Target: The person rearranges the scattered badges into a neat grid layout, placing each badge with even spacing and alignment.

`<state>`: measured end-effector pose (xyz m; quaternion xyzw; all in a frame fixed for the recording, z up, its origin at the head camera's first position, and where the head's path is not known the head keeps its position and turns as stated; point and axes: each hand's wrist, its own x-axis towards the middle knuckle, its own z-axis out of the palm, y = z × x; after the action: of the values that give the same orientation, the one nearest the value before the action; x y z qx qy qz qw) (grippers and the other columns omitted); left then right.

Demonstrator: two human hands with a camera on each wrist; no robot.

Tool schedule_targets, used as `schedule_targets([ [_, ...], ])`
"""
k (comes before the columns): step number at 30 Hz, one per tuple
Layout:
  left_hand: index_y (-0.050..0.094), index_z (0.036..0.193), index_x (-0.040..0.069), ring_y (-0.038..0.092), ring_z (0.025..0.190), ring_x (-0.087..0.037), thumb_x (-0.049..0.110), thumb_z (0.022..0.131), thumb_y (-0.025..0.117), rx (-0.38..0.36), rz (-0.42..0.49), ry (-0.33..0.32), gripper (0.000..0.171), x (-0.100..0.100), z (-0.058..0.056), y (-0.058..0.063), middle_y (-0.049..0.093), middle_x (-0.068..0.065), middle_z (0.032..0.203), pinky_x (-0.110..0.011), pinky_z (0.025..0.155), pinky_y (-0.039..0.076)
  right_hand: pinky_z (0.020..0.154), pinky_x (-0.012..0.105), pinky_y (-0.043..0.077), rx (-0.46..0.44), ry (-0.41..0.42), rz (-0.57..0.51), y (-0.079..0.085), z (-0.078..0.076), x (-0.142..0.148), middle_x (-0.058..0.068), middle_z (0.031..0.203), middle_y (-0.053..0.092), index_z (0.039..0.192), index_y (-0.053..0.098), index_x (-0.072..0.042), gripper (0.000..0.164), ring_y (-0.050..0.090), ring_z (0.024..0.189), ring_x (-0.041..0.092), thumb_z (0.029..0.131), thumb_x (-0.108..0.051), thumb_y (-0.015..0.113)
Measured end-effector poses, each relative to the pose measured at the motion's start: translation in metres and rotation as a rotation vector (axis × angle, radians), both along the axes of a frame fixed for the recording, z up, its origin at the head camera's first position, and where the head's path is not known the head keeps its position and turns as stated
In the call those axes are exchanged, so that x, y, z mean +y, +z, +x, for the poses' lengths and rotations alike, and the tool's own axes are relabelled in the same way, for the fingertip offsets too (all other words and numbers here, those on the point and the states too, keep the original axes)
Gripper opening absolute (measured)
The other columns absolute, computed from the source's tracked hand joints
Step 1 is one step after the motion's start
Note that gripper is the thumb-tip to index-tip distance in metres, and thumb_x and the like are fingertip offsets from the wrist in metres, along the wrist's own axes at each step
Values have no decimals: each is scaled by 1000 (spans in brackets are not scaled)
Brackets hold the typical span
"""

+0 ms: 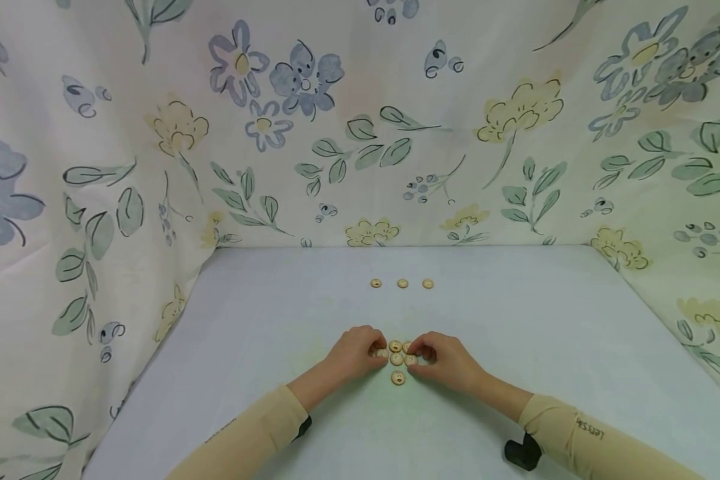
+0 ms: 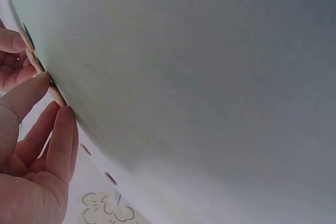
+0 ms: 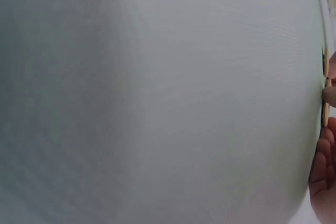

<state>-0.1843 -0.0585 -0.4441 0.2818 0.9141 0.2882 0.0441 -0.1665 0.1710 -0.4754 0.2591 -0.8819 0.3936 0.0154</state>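
Small round wooden discs with dark markings lie in a tight cluster on the table, among them a top middle disc [image 1: 395, 346] and a central disc [image 1: 397, 359]. My left hand [image 1: 358, 353] pinches the cluster's left disc [image 1: 381, 354] between thumb and fingers; the left wrist view shows this disc [image 2: 58, 97] edge-on, low against the surface. From the other side, my right hand [image 1: 450, 361] has thumb and fingertips around a right-hand disc [image 1: 411, 360], partly covering the upper right disc [image 1: 407, 347]. Below the cluster sits a single disc [image 1: 399, 378].
Farther back on the pale table [image 1: 264, 300] is a row of three discs: left [image 1: 376, 283], middle [image 1: 403, 283] and right [image 1: 428, 283]. A floral curtain [image 1: 360, 180] hangs along the back and both sides. Dark wrist devices show under the sleeves.
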Motion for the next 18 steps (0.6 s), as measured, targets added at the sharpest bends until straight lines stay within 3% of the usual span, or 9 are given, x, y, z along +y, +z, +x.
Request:
schedule_targets([
  [18, 70, 89, 6, 49, 68, -9, 11, 79, 78, 14, 9, -8, 14, -1, -1, -2, 60, -3, 77, -25, 64, 43, 66, 23, 45, -60, 17, 92, 7, -4, -2, -8, 82, 59, 93, 67, -14, 20, 51, 73, 6, 79, -19, 81],
])
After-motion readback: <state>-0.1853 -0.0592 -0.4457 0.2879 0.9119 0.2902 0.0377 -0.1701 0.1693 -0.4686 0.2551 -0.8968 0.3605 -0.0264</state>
